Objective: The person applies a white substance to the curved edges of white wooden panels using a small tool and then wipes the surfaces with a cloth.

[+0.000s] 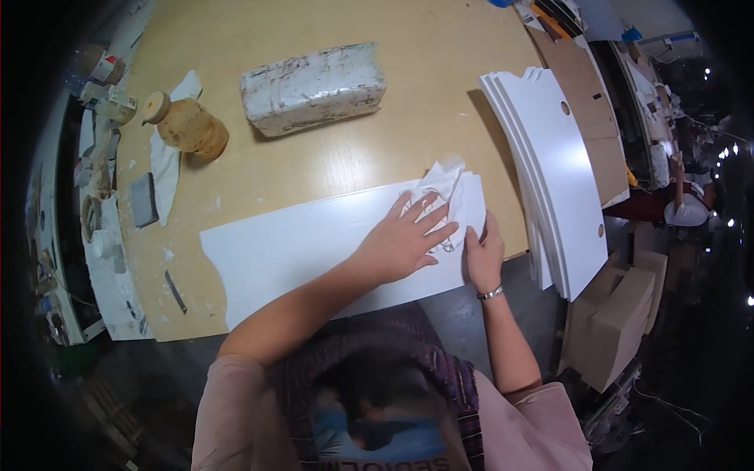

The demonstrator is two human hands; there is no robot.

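Note:
A long white panel (314,247) with a curved left end lies flat along the near edge of the table. My left hand (404,239) rests near the panel's right end, its fingers spread over a crumpled white cloth (441,188) and pressing it to the surface. At the right end of the same panel, my right hand (484,255) grips the edge, thumb on top, the other fingers partly hidden beyond the edge. A metal band circles the right wrist.
A stack of white curved panels (550,157) stands at the table's right side. A plastic-wrapped block (314,88) lies farther back. On the left are a brownish bottle (188,125), a grey sanding block (144,200) and a thin dark tool (176,292). Cardboard boxes (613,322) stand at the right.

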